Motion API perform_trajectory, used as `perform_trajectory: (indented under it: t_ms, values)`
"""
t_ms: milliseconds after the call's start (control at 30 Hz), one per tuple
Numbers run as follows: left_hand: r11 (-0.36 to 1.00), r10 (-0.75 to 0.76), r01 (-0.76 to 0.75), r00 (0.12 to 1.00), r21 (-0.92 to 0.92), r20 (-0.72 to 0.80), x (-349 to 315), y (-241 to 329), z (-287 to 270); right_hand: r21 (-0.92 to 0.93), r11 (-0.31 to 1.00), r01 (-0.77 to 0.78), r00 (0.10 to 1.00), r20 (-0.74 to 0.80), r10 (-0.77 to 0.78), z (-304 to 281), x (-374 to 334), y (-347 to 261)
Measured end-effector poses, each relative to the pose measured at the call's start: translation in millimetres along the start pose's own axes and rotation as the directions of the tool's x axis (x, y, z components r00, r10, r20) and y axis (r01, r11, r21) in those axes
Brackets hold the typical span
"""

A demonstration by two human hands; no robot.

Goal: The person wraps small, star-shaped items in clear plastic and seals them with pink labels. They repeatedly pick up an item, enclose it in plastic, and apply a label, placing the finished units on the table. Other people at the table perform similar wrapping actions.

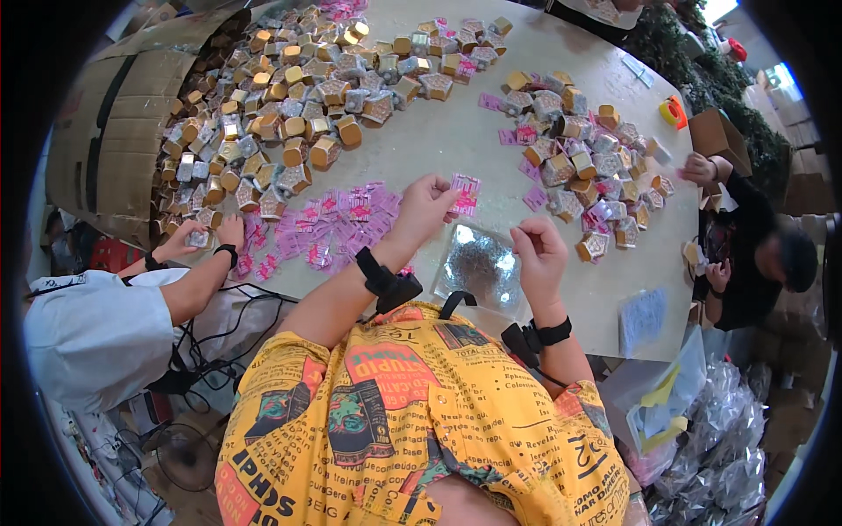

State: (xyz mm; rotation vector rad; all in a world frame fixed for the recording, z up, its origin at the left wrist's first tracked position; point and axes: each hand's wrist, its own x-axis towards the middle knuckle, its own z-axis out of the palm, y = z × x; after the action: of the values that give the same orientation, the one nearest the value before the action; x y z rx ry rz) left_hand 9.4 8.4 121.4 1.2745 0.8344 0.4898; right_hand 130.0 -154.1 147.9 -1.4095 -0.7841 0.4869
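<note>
My left hand (428,207) reaches over the middle of the table and pinches a small pink-and-white printed card (466,195) between thumb and fingers. Closer to me lies a shiny, square, clear plastic packet or stack of bags (479,268), with light glinting off it. At its right side my right hand (539,250) is raised with its fingers curled together. Whether anything is between those fingertips is too small to make out. A spread of similar pink cards (338,223) lies to the left of my left forearm.
Gold-and-silver wrapped pieces form a large pile (307,105) at far left and a smaller pile (583,158) at right. Co-workers' hands are at both table sides. Also here are an orange tape dispenser (673,113), a bluish clear stack (643,320) and a cardboard box (118,140).
</note>
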Motion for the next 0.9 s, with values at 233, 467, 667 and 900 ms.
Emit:
perform_trajectory:
  t_ms: [233, 467, 667, 900]
  values:
    - [0.995, 0.100, -0.101, 0.994, 0.008, 0.046, -0.4, -8.9, 4.0, -0.649, 0.424, 0.631, 0.731, 0.681, -0.044, -19.4, -21.5, 31.0]
    - [0.989, 0.127, -0.127, 0.992, 0.081, 0.002, -3.1, -22.1, 10.4, -0.603, 0.684, 0.410, 0.908, 0.339, -0.245, -23.5, -21.1, 31.0]
    - [0.992, 0.088, -0.092, 0.995, 0.084, 0.053, -4.6, -8.6, 16.5, -0.309, 0.903, 0.297, 0.954, 0.047, -0.297, -4.1, 6.3, -10.6]
    - [0.999, 0.053, -0.053, 0.998, 0.004, 0.045, -6.3, -4.9, 11.7, -0.431, 0.817, 0.384, 0.913, 0.307, -0.268, 5.7, 14.2, -4.7]
